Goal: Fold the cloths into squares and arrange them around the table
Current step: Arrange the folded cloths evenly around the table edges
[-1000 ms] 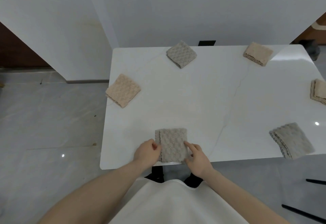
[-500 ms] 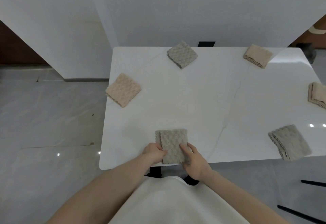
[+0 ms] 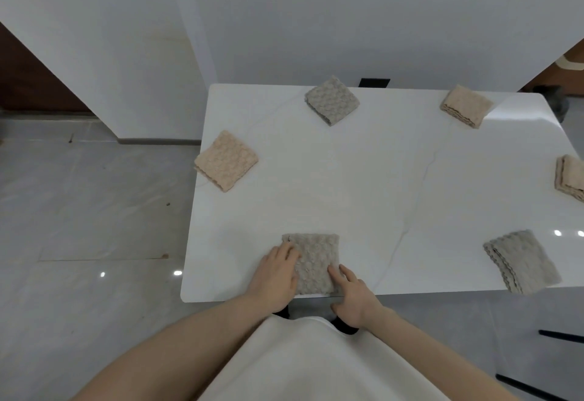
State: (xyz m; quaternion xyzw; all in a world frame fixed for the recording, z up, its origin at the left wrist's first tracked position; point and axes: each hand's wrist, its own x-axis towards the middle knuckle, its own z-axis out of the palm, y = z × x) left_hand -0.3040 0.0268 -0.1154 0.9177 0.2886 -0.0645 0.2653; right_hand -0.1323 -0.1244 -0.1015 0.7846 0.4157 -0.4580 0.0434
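My left hand (image 3: 278,269) lies flat on the left part of the grey, bumpy-textured folded cloth (image 3: 314,261), fingers fairly straight and pressing down, while my right hand (image 3: 355,294) rests its fingertips (image 3: 335,272) on the cloth's near right corner, fingers loosely spread and not pinching anything that I can see. The cloth sits at the near edge of the white marble-look table (image 3: 363,185), directly under and between my hands, and it already looks close to square. I judge the step in hand is the last squaring and settling of this one, so I should keep the left palm as an anchor and let the right fingertips nudge the near corner until the layers line up, sliding rather than lifting so the fold does not spring open. Pressing along the fold would help it lie flat. Well beyond my hands five other folded cloths ring the table: a beige one (image 3: 226,160) ahead-left, a grey one (image 3: 331,100) ahead, two beige (image 3: 466,106) (image 3: 570,176) far right, a grey one (image 3: 521,264) to my right.
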